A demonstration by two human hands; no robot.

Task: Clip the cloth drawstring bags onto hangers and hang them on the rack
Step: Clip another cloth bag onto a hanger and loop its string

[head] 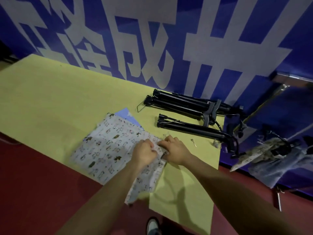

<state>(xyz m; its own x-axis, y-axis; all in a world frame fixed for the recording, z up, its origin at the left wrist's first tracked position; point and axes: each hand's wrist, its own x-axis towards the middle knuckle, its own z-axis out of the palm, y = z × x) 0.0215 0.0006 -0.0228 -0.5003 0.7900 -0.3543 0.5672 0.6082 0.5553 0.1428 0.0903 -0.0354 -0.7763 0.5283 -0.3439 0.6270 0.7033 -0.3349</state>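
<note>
Cloth bag [108, 150] gripped by both hands' [144, 152] [176, 152] curled fingers; wall characters illegible.

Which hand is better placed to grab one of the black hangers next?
Right, probably. The right hand sits nearer the black hangers on the yellow table; the left hand lies farther away. Both grip the patterned bag.

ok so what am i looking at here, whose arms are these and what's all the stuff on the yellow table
There is one picture, from a camera worn on a person's head, looking down at their own arms. The left hand and right hand both pinch the edge of a patterned cloth bag lying on the yellow table. A blue bag peeks out beneath it. Black hangers lie by the blue wall. To the right, a bag already clipped on a hanger is hanging.
</note>
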